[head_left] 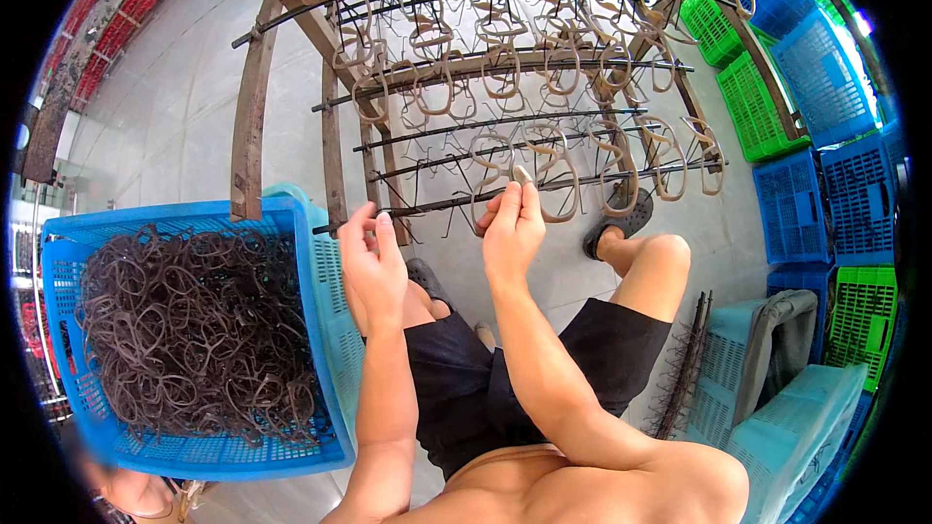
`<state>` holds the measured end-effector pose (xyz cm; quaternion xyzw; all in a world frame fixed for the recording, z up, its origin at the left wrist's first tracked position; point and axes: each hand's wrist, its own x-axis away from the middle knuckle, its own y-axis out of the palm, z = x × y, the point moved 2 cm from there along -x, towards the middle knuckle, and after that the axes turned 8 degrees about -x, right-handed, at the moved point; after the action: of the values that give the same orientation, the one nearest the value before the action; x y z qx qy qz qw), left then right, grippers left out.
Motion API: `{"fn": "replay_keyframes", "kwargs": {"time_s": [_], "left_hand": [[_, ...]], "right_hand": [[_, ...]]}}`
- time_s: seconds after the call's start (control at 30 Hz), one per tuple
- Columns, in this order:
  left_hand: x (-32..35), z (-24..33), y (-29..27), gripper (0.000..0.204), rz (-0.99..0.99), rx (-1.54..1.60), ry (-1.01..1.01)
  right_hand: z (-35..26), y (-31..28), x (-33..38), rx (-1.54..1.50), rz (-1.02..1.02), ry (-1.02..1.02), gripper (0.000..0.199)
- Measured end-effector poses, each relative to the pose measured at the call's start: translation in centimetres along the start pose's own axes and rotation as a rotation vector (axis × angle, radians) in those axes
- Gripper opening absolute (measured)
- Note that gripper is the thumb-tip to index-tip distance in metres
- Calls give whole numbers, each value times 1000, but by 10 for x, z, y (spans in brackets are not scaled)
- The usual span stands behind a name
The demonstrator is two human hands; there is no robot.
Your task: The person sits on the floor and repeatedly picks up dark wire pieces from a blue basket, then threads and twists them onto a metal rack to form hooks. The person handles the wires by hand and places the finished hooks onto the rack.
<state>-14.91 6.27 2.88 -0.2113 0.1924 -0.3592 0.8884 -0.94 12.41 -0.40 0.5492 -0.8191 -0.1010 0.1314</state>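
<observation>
Brown-beige eyeglass frame fronts (pixel 558 175) hang in a row along a thin black rod (pixel 437 204) with wire prongs. Around this rod, near its left end, my left hand (pixel 374 262) is closed, thumb up. My right hand (pixel 513 233) is closed in a pinch on an eyeglass frame (pixel 522 175) on the same rod; the fingers partly hide it. Farther right on that rod hang more frames. Behind it, a wooden rack (pixel 250 116) carries several similar rods, many hung with eyeglass frames.
At my left stands a blue crate (pixel 330 408) heaped with dark brown eyeglass frames (pixel 194 330). Blue crates (pixel 825 78) and green crates (pixel 757 107) are stacked along the right. Bare pronged rods (pixel 684 369) lean near the pale teal crates (pixel 796 427). Part of another person (pixel 136 490) shows lower left.
</observation>
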Motion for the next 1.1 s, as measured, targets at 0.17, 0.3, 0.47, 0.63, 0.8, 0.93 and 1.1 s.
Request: {"fn": "replay_keyframes", "kwargs": {"time_s": [0.17, 0.3, 0.47, 0.63, 0.8, 0.93, 1.1], "left_hand": [[-3, -21, 4, 19, -45, 130, -80], [-1, -23, 2, 18, -72, 150, -105], [-2, -31, 1, 17, -108, 190, -41], [-6, -29, 0, 17, -135, 221, -45], [-15, -47, -15, 20, -134, 207, -23], [-43, -113, -98, 22, 52, -24, -158], [-77, -181, -162, 18, 41, -671, -344]], "right_hand": [[-1, 1, 0, -141, -37, 100, 23], [-1, 7, 1, -200, -43, 90, 23], [-3, 22, 13, -89, -48, 99, 18], [11, 16, 8, 68, -137, -108, 18], [6, 15, 1, 90, -106, -77, 16], [0, 7, 2, 64, -138, 25, 17], [-9, 1, 13, 105, -217, -16, 18]]}}
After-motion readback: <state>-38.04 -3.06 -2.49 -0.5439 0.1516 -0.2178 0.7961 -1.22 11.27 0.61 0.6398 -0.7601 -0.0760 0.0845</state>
